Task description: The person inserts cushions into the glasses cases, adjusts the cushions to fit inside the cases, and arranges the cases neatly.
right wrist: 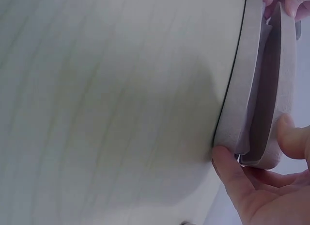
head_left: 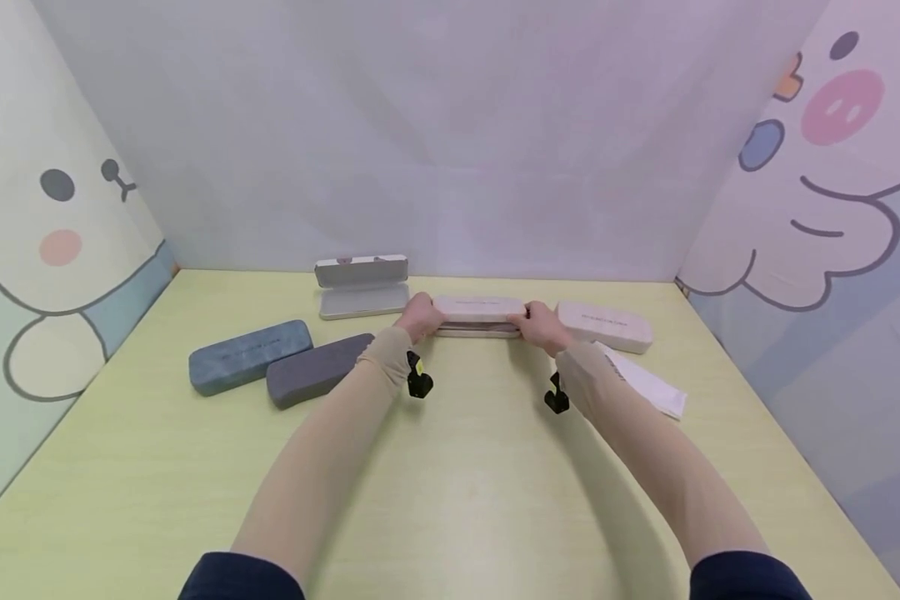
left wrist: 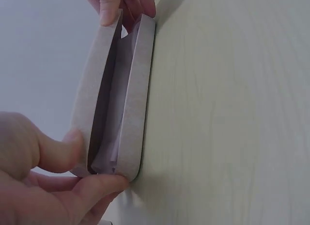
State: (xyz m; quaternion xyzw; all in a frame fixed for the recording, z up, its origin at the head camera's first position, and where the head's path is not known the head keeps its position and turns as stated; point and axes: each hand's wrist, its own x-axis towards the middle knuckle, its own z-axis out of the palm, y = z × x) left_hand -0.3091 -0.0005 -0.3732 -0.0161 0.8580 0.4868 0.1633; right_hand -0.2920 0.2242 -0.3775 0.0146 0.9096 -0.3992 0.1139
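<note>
At the back middle of the table, both hands hold a pale pinkish glasses case (head_left: 480, 310) by its two ends. Its lid is partly raised, leaving a narrow gap along the front. Inside lies a folded greyish cloth (left wrist: 118, 89); whatever is under it is hidden. My left hand (head_left: 420, 318) grips the left end, thumb on the lid and fingers at the lower half. At the right end, my right hand (head_left: 543, 327) grips the same way, with its thumb (right wrist: 290, 137) against the lid. The case's base rests on the table.
Left of the hands stands an opened grey case (head_left: 365, 300). Nearer lie a blue case (head_left: 251, 357) and a dark grey case (head_left: 315, 371), both closed. A closed pinkish case (head_left: 605, 325) and a white cloth or pouch (head_left: 648, 383) are at right. A wall (head_left: 435, 142) rises behind.
</note>
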